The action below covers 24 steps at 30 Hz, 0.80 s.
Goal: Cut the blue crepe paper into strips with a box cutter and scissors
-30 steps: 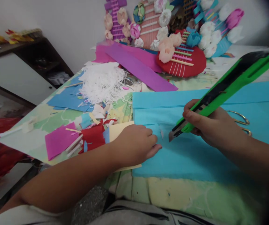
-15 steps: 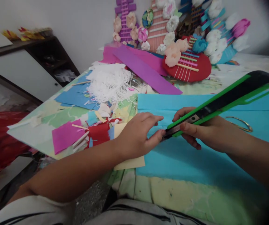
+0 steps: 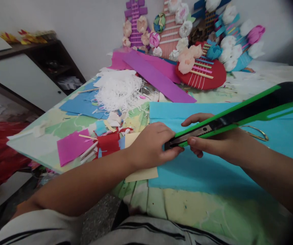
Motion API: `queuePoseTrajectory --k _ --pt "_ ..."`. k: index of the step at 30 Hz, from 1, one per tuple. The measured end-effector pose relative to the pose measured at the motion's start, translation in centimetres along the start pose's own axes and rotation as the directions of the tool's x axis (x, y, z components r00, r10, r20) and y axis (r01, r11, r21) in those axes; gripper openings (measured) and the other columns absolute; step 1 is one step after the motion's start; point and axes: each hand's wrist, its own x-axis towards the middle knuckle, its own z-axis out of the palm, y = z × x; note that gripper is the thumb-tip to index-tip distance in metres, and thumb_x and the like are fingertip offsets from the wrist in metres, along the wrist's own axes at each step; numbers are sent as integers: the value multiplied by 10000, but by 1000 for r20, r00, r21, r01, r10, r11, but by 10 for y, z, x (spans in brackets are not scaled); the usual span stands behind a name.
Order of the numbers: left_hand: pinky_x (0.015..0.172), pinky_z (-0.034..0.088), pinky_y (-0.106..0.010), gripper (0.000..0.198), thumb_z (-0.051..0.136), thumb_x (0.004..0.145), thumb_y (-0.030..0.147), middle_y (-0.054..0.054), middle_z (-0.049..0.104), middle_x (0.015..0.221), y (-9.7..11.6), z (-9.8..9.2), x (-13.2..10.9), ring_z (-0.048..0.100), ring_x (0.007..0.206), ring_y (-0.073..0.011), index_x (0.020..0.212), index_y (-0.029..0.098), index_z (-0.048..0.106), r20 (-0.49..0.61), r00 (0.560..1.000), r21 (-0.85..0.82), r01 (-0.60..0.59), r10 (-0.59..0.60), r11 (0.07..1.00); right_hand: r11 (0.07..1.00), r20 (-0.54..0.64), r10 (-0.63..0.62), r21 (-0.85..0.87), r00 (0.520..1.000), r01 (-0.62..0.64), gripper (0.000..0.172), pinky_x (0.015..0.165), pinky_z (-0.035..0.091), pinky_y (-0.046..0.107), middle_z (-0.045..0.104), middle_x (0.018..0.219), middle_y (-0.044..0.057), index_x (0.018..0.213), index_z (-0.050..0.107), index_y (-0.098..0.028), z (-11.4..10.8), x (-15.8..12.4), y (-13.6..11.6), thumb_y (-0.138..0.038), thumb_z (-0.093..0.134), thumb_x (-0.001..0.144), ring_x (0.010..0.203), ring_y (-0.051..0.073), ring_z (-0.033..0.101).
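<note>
A long green-and-black utility knife (image 3: 234,114) slants above the blue sheet (image 3: 184,173), its far end close to the camera at the right. No bare blade shows. My left hand (image 3: 154,144) is closed around the knife's narrow dark tip, thumb below and fingers above. Farther along, my right hand (image 3: 220,143) grips the metal-lined part, with the thumb on the near side and a finger stretched out over the top edge. A gold bracelet (image 3: 257,132) circles the right wrist. Under my left forearm lies a cream paper piece (image 3: 142,174).
Left of my hands are a magenta square (image 3: 71,149), red scraps (image 3: 108,143) and white sticks. Behind sit tangled white string (image 3: 119,88), blue sheets (image 3: 82,105) and a purple strip (image 3: 161,78). Flower-decorated boards, including a red one (image 3: 212,81), stand or lie against the wall.
The utility knife has shifted left and a little lower at its right end. My left fingers, spread before with the thumb at the tip, now wrap around it. My right hand has moved slightly left.
</note>
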Motion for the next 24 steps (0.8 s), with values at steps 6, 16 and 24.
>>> queuePoseTrajectory --k 6,16,24 --pt "726 449 -323 272 488 801 359 -57 630 679 -1 6 -3 587 729 -192 660 143 573 -30 997 -42 -77 76 996 976 79 -162 -133 984 172 347 583 528 252 663 831 9 959 589 -236 1 1 15 -362 690 652 672 149 637" --pt "629 439 -292 292 468 815 350 -43 560 591 12 3 -6 544 646 -174 605 156 529 -37 995 -138 -96 92 986 940 230 -336 13 914 342 218 596 506 195 628 815 3 812 635 -195 2 3 22 -284 717 631 699 109 609" --pt "773 448 -338 335 407 837 423 -89 619 894 6 -11 -5 572 845 -202 926 145 571 80 997 -298 3 21 955 982 20 -187 -20 982 188 216 427 414 205 581 611 -27 797 598 -199 -12 -2 17 -353 676 667 488 83 507"
